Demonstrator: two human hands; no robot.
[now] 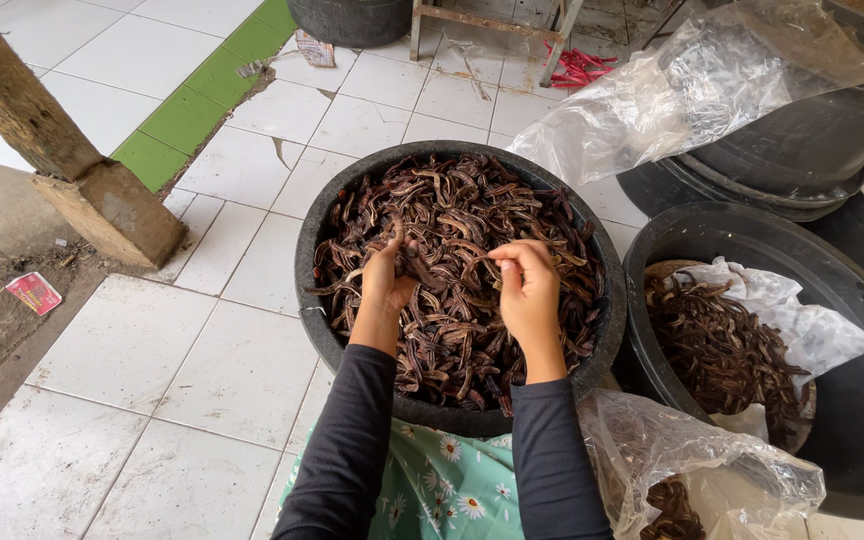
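Observation:
A round black tub [312, 240] on the tiled floor is filled with dark brown dried pods [452, 210]. Both my hands are over its near half. My left hand [388, 278] is closed around a few pods. My right hand [527, 285] pinches the end of one pod [442, 268] that runs across toward my left hand. Black sleeves cover both forearms.
A second black tub [852, 440] at right holds more pods on white plastic. A clear plastic bag [692, 470] with pods lies at lower right. Stacked black tubs and a plastic sheet [692, 90] are at upper right. A wooden post [62, 150] stands at left.

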